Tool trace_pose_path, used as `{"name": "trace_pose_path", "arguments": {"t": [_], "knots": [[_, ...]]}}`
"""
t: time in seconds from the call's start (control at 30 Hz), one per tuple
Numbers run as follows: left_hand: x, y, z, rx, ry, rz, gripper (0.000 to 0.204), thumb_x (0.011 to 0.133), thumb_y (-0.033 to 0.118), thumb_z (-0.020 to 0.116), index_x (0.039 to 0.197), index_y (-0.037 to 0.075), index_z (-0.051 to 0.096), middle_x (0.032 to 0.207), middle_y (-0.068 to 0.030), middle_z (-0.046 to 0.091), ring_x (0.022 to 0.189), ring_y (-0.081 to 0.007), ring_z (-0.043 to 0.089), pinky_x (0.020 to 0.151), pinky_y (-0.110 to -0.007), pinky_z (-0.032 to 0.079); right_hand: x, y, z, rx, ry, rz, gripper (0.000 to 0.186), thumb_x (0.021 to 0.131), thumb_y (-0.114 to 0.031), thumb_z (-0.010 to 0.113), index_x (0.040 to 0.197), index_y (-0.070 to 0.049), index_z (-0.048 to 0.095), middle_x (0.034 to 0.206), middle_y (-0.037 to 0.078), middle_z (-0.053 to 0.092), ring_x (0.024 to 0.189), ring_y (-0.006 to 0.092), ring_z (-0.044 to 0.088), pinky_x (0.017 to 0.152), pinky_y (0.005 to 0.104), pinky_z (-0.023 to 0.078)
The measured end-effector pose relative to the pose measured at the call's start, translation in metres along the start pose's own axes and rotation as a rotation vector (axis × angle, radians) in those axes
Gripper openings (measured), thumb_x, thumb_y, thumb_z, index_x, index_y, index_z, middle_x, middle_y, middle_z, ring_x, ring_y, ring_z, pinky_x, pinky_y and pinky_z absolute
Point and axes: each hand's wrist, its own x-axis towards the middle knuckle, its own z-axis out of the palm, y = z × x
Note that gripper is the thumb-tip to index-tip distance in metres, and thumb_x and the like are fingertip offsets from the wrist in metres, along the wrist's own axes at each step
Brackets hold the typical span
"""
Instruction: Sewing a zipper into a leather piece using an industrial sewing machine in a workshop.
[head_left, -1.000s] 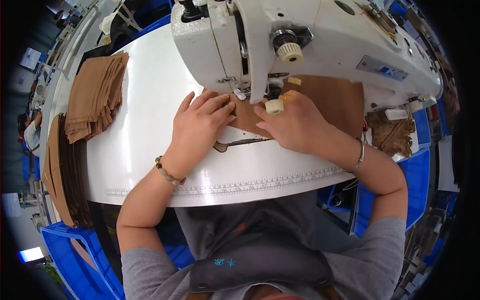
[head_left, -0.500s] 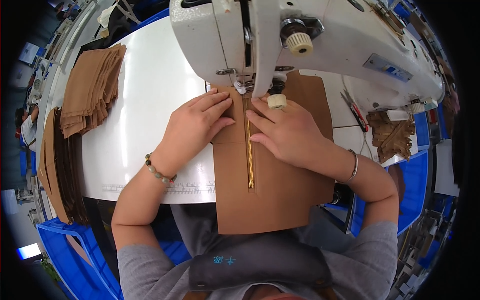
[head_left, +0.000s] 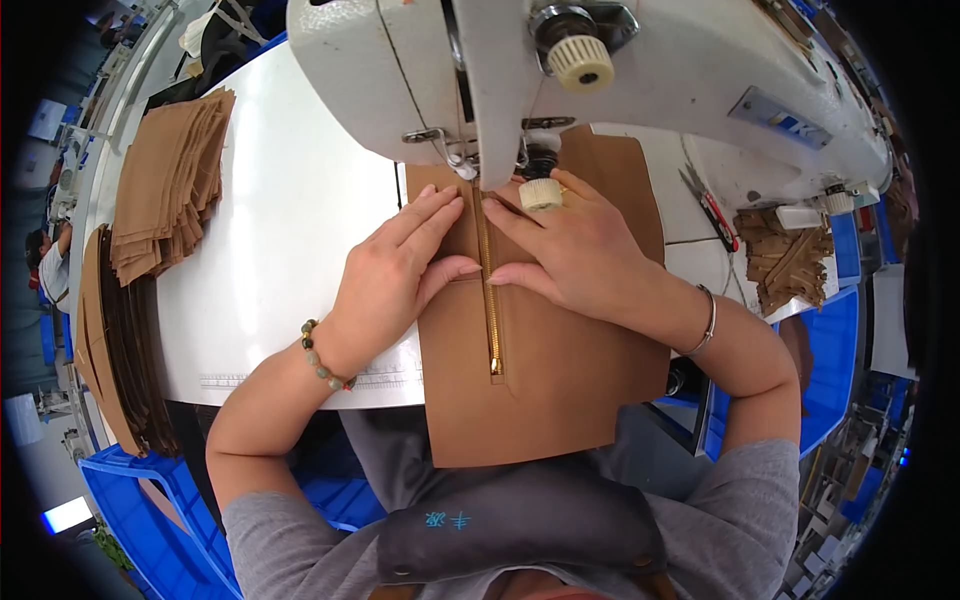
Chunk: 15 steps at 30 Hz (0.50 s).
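A brown leather-like panel [head_left: 540,410] lies under the sewing machine [head_left: 660,90], its near end hanging over the table edge. A gold-toothed zipper [head_left: 490,320] runs lengthwise in a slot of the panel, up towards the presser foot [head_left: 466,165]. My left hand [head_left: 400,258] rests flat on the panel to the left of the zipper, fingers stretched out and thumb near the teeth. On the other side my right hand [head_left: 590,250] presses flat too, its fingertips partly hidden behind the machine's white knob [head_left: 541,193]. The needle itself I cannot make out.
A stack of brown pieces [head_left: 170,180] lies at the left of the white table [head_left: 270,250], with more panels [head_left: 110,340] standing nearer. Thread snips with red handles [head_left: 716,215] and a pile of brown strips [head_left: 785,265] lie right. Blue bins [head_left: 150,520] stand below.
The panel and zipper sit slightly further left in the view, as does the machine head. My thumbs have come closer to each other across the zipper; both hands stay flat on the panel.
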Motion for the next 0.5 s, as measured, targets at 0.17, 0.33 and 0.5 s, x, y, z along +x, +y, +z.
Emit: {"name": "trace_pose_path", "arguments": {"t": [0.17, 0.33, 0.5], "knots": [[-0.001, 0.003, 0.004, 0.040, -0.001, 0.015, 0.057, 0.087, 0.023, 0.081, 0.136, -0.001, 0.065, 0.143, -0.0161, 0.065, 0.137, -0.0361, 0.058, 0.107, -0.042, 0.055, 0.004, -0.001, 0.008, -0.033, 0.032, -0.016, 0.057, 0.079, -0.049, 0.082, 0.113, -0.004, 0.072, 0.124, 0.012, 0.067, 0.126, 0.0301, 0.061, 0.111, 0.0457, 0.047], [0.000, 0.007, 0.002, 0.087, -0.037, 0.022, 0.059, 0.087, 0.026, 0.080, 0.136, -0.001, 0.065, 0.144, -0.0163, 0.064, 0.138, -0.0362, 0.057, 0.108, -0.043, 0.054, 0.004, 0.000, 0.011, -0.030, 0.043, -0.027, 0.058, 0.080, -0.051, 0.081, 0.113, -0.004, 0.072, 0.122, 0.012, 0.067, 0.124, 0.0305, 0.062, 0.111, 0.0456, 0.047], [0.004, 0.008, -0.003, 0.185, -0.080, 0.088, 0.063, 0.086, 0.033, 0.078, 0.137, -0.001, 0.065, 0.144, -0.0145, 0.064, 0.137, -0.0341, 0.058, 0.109, -0.041, 0.053, 0.003, 0.002, 0.012, -0.039, 0.053, -0.042, 0.058, 0.080, -0.051, 0.080, 0.114, -0.004, 0.073, 0.122, 0.012, 0.067, 0.125, 0.0303, 0.062, 0.110, 0.0451, 0.047]]}}
